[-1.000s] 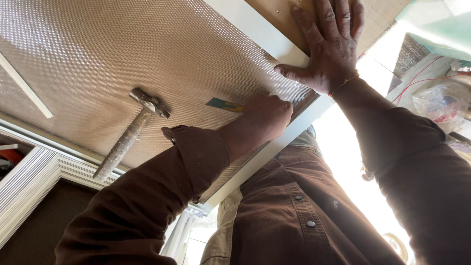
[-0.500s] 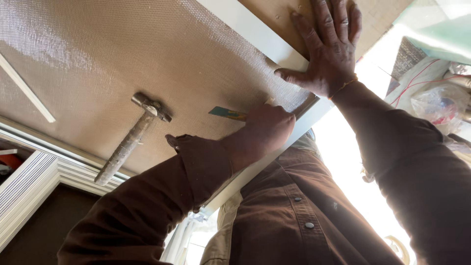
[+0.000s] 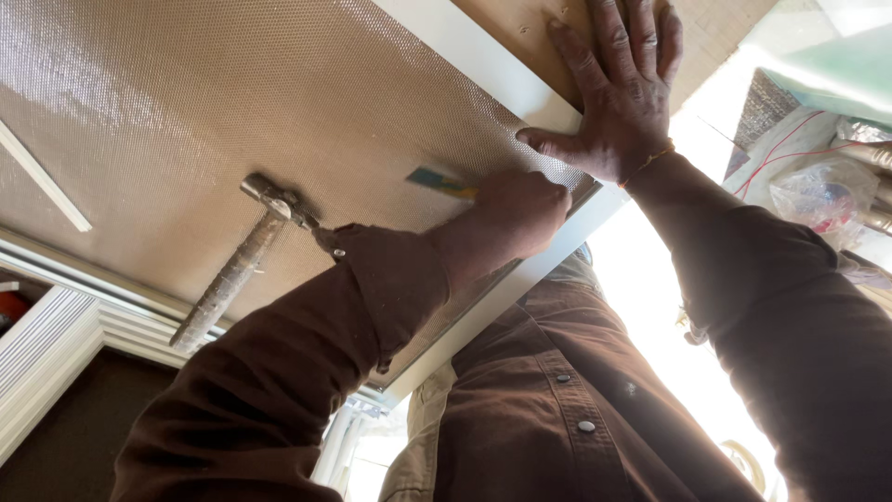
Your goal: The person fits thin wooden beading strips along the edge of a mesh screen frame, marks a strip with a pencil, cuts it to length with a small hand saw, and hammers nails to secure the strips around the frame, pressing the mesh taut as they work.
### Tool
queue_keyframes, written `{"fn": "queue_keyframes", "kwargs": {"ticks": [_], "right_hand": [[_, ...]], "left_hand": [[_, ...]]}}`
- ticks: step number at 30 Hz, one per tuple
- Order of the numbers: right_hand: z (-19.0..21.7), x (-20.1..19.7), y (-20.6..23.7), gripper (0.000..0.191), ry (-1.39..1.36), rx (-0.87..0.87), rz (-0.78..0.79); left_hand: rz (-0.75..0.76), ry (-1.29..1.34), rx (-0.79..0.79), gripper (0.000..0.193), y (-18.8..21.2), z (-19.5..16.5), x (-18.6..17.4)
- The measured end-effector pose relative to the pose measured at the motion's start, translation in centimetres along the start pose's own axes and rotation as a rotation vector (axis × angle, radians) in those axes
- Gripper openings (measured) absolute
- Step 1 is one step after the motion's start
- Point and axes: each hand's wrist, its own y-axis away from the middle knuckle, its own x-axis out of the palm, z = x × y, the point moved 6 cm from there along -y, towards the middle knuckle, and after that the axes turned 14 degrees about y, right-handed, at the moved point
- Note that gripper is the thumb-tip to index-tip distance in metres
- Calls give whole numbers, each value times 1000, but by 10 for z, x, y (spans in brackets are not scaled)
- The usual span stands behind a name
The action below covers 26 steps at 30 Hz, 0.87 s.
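A broad panel of fine brown mesh (image 3: 232, 121) fills most of the view, stretched across a frame and lying flat on the surface. A white frame bar (image 3: 483, 60) crosses it on a slant toward the upper right, and a second white edge (image 3: 520, 288) runs along the near side of the mesh, under the person's forearm. Beyond the white bar lies a bare wooden board (image 3: 520, 19).

The person's brown sleeves and shirt take up the lower half of the view. At the right edge sit crumpled clear plastic bags (image 3: 818, 186).

The right hand (image 3: 618, 102) lies open and flat, fingers spread across the white bar and the board, thumb stretched out onto the mesh. The left hand (image 3: 516, 214) is closed in a fist around a small tool with a teal and yellow handle (image 3: 441, 182); the tool lies low against the mesh, just below the right thumb, its working end hidden by the fist.

A hammer (image 3: 246, 260) with a worn handle lies untouched on the mesh, left of the left wrist.
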Motion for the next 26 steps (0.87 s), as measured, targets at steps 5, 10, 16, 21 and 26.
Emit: {"fn": "queue_keyframes", "kwargs": {"ticks": [5,10,16,21,26], "right_hand": [[4,-1,-1,112,-15,6,-8],[2,-8,-4,111,7,-16,-44],[3,-9,-4,103,30,-27,-63],[1,-3,-7,94,78,-22,-88],[-10,13,-13,96,120,-45,-126]], "left_hand": [[-150,5,92,11,4,-19,-7],[-135,-54,-10,9,20,-29,-16],[-512,30,-71,20,69,17,-62],[-919,-102,-193,19,104,103,-114],[-1360,-244,-158,14,114,162,-126]]}}
